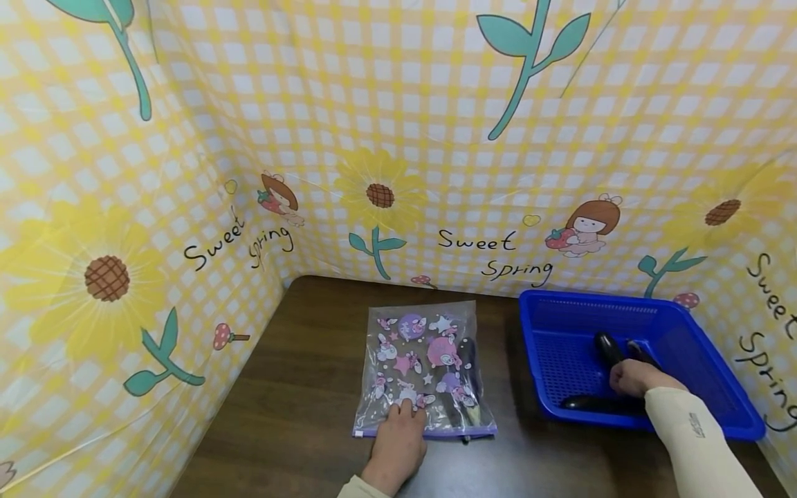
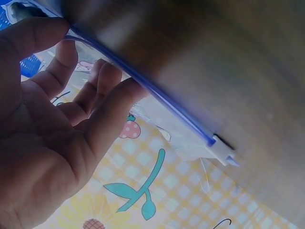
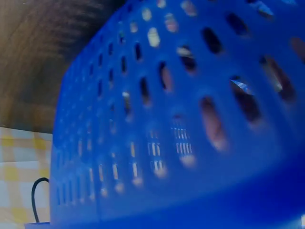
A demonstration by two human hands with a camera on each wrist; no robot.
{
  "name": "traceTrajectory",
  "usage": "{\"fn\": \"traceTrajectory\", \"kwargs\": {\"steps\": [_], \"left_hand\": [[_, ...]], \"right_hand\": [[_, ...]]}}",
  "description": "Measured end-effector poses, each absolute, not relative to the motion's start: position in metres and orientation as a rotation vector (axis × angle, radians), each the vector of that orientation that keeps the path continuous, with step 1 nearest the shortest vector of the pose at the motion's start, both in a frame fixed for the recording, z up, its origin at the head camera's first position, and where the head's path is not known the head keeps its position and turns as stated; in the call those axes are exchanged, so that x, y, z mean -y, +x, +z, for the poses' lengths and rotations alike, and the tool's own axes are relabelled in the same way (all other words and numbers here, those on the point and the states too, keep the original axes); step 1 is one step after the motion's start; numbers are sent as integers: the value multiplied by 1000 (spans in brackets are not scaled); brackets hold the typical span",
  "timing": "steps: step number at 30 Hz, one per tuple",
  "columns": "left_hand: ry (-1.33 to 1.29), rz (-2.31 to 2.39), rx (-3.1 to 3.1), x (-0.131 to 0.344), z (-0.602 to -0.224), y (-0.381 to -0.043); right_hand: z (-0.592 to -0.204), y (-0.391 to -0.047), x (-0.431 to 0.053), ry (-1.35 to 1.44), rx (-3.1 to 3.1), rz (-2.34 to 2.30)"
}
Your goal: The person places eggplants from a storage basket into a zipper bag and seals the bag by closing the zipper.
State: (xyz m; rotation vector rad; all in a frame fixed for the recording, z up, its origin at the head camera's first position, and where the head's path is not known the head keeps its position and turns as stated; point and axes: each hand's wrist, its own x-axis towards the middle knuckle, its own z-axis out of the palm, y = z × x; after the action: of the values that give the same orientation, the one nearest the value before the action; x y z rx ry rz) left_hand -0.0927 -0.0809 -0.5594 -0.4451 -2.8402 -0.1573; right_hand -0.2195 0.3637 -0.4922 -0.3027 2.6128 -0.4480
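A clear zip bag (image 1: 398,366) printed with pink and purple cartoon figures lies flat on the table. Its purple zip edge (image 2: 162,100) faces me, the white slider (image 2: 220,150) at one end. My left hand (image 1: 400,439) holds the bag near the middle of this edge, fingers over the top, thumb at the rim. Along the bag's right side shows a long dark shape (image 1: 470,366). Inside the blue basket (image 1: 548,304), my right hand (image 1: 641,379) grips a dark eggplant (image 1: 605,346). Another eggplant (image 1: 598,403) lies along the near wall; a third dark one (image 1: 644,351) is partly hidden behind the hand.
The brown wooden table (image 1: 280,387) carries the bag and, to its right, the basket. Yellow checked cloth (image 1: 398,104) hangs at the back and both sides. In the right wrist view, the basket's slotted wall (image 3: 143,119) covers most of the hand.
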Motion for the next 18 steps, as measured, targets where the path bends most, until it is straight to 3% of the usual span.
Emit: {"fn": "traceTrajectory", "kwargs": {"steps": [18], "left_hand": [[-451, -149, 2862, 81, -559, -93]], "right_hand": [[-487, -214, -363, -314, -2891, -410]]}}
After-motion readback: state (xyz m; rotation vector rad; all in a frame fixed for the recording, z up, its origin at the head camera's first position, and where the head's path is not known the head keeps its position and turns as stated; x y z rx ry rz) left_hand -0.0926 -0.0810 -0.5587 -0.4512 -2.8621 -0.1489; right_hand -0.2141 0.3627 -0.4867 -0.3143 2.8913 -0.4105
